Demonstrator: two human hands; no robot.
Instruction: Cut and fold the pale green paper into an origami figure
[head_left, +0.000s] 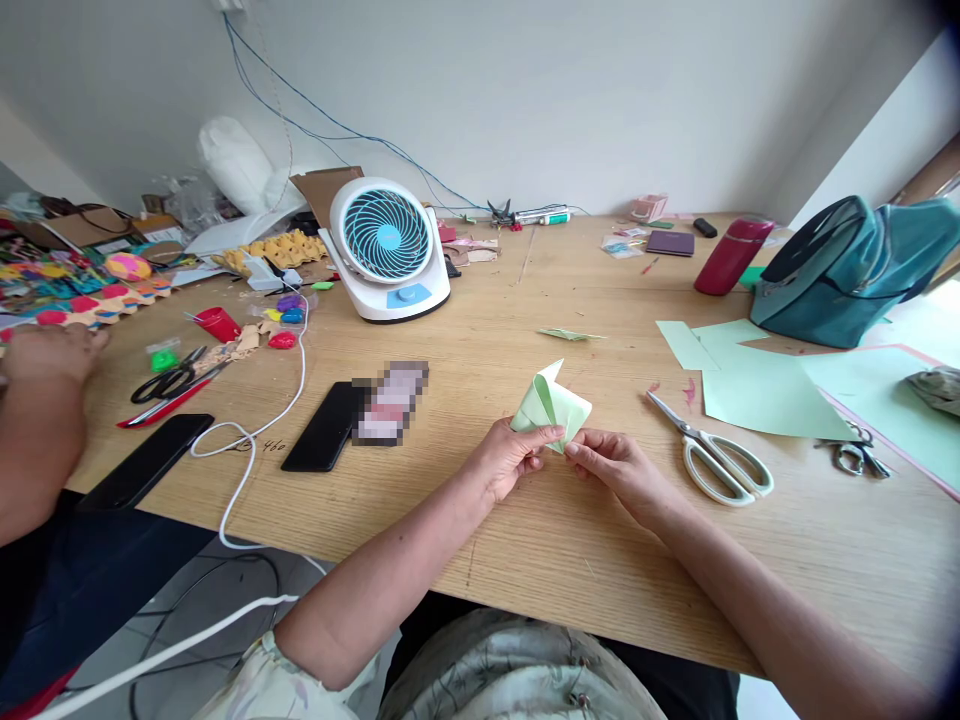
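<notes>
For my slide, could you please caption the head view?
Both hands, left hand and right hand, pinch a folded green paper above the wooden table, scissors alongside.

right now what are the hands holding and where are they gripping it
Both hands hold a folded light green paper piece. The left hand and the right hand pinch its lower edge with their fingertips, just above the table.

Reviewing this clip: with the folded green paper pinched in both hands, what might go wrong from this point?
The left hand and right hand pinch the pale green folded paper piece only at its lower corner, so it may slip or crease unevenly. The white-handled scissors lie open-bladed just beside the right hand; a sideways move might brush the blades. The small white and blue desk fan faces the work; if running, it might blow the loose green paper sheets.
</notes>
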